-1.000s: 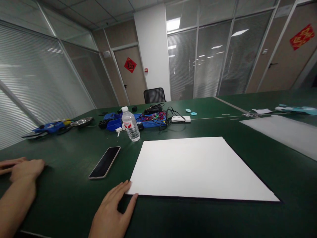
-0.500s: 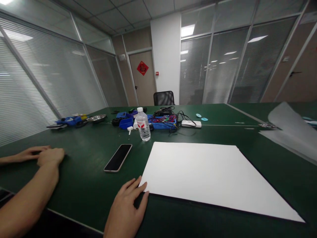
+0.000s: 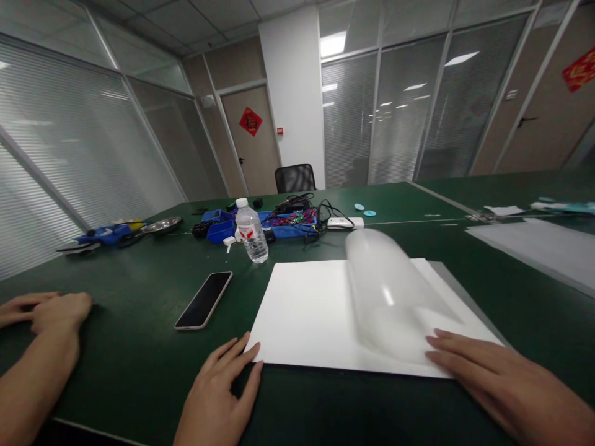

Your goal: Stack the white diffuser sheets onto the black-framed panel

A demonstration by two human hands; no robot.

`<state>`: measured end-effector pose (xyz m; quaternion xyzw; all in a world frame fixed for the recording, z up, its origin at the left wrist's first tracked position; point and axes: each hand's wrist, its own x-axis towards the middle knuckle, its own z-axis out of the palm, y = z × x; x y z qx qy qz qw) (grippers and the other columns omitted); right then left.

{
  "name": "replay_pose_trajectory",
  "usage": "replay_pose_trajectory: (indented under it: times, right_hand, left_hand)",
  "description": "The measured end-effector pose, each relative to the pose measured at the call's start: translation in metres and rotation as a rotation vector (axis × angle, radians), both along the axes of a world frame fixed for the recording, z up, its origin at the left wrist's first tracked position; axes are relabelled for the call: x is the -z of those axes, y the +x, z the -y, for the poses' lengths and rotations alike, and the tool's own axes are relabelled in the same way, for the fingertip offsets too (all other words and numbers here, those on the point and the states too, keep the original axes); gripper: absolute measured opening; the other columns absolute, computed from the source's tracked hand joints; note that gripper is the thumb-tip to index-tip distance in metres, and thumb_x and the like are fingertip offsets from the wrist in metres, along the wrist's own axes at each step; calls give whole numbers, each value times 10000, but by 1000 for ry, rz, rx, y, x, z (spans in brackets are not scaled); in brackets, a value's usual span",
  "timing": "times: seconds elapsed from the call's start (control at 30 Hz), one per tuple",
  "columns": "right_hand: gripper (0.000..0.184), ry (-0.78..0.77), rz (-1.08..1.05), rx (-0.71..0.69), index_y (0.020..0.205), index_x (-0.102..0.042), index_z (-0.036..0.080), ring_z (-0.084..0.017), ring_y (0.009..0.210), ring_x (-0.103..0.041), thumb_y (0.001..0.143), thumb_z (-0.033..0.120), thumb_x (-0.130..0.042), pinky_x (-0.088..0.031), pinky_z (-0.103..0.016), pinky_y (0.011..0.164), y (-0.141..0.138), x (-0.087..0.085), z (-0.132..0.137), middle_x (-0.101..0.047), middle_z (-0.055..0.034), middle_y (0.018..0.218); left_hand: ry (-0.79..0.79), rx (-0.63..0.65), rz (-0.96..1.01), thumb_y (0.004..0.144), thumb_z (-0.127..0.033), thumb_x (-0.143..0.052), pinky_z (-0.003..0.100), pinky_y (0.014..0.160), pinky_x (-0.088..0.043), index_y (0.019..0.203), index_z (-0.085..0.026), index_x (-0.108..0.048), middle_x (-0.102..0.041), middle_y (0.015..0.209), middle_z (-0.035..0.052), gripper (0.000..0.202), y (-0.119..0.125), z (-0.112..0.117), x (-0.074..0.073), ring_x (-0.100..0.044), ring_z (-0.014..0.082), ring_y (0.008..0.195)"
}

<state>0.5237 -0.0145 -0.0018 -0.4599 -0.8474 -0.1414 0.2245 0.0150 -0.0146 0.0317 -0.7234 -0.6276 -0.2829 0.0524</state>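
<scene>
A large white sheet [image 3: 307, 310] lies flat on the green table before me. At its near left corner, the fingertips of my left hand [image 3: 220, 390] rest on the edge, fingers spread. A translucent film sheet [image 3: 395, 291] lies over the right part of the white sheet, its left side curled up into a loose, blurred roll. Over the film's near right part is my right hand [image 3: 497, 378], fingers together and straight on its surface; the thumb is hidden. Left of the white sheet lies a smartphone [image 3: 204, 300], its screen dark.
Another person's hands [image 3: 60, 310] rest on the table at the left. A water bottle [image 3: 251, 232] stands behind the phone. Beyond it sit blue bins [image 3: 292, 229] with tangled wires and a white power strip [image 3: 344, 223]. More translucent sheets [image 3: 543, 248] lie at the right.
My right hand has come into view from the right, bringing a translucent sheet over the white one. The view has shifted slightly right. My left hand stays at the corner.
</scene>
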Motion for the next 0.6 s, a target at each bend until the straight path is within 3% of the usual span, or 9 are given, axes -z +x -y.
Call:
replay_pose_trajectory:
  times: [0.13,0.4,0.6]
  right_hand:
    - [515,20,53,-51,1499,-561,475,-265,1225,-686,993,380,-551,-649,-445,953,-17,1,-2,-600,41,1480]
    - [501,-47,6,-40,1468,-593,472,-294,1256,-665,971,416,-608,-620,-482,1004,-12,7,1,-579,30,1501]
    - [526,-36,2,-35,1488,-578,463,-305,1269,-657,964,423,-613,-609,-493,1027,-12,9,3,-563,26,1518]
  left_hand:
    - [30,6,10,921,-504,-636,531,1012,-619,1057,-346,-845,-804,1215,11,295,2,-1,1,-728,326,1181]
    - [14,-36,32,909,-502,-614,533,1006,-615,1023,-289,-837,-818,1153,54,329,6,0,-2,-737,335,1154]
    - [46,-122,80,859,-544,-648,600,1138,-495,999,-263,-792,-794,1219,86,345,6,2,0,-709,364,1206]
